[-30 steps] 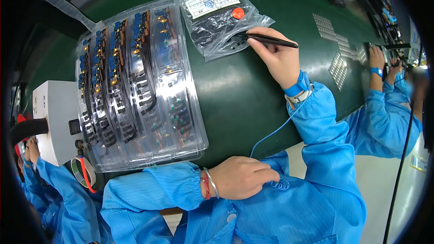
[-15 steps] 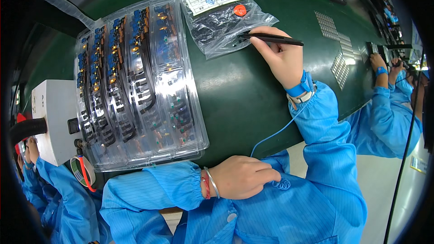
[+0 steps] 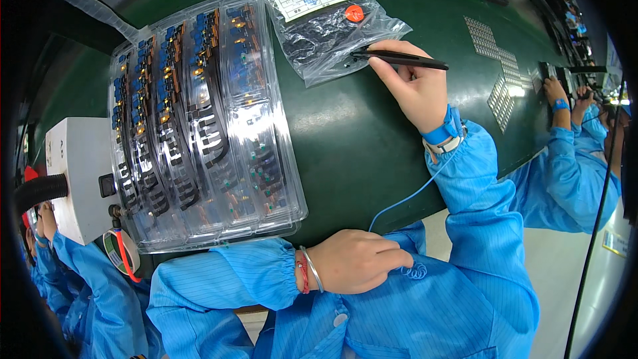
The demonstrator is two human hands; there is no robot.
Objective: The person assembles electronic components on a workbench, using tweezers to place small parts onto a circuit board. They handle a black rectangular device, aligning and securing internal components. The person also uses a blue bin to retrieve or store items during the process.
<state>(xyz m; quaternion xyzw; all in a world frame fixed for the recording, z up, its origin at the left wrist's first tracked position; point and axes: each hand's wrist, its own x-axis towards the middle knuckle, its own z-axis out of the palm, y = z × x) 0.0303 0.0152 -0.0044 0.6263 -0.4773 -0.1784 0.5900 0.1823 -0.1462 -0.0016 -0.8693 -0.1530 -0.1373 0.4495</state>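
My right hand (image 3: pixel 415 86) is closed around a pair of black tweezers (image 3: pixel 425 62). Their tips are over the lower edge of a clear plastic bag (image 3: pixel 319 66), by a few tiny black pieces (image 3: pixel 348 63). The bag has a white label, a round orange sticker and dark contents I cannot make out. A blue strap (image 3: pixel 440 134) circles my right wrist, and a thin blue cord (image 3: pixel 409 196) runs from it toward my left hand. Below the table edge, in front of my body, my left hand (image 3: pixel 355 262) is closed on the cord, its coiled part showing at the fingertips.
Stacked clear trays (image 3: pixel 292 186) on the left hold rows of small blue, orange and black parts with dark strips. A white box (image 3: pixel 80 186) with a black hose stands beside them. Metal perforated plates (image 3: pixel 502 96) lie on the right, near co-workers in blue sleeves (image 3: pixel 565 166).
The tweezers and my right hand have shifted very slightly to the right, and the bag's lower edge with them. My left hand stays where it was.
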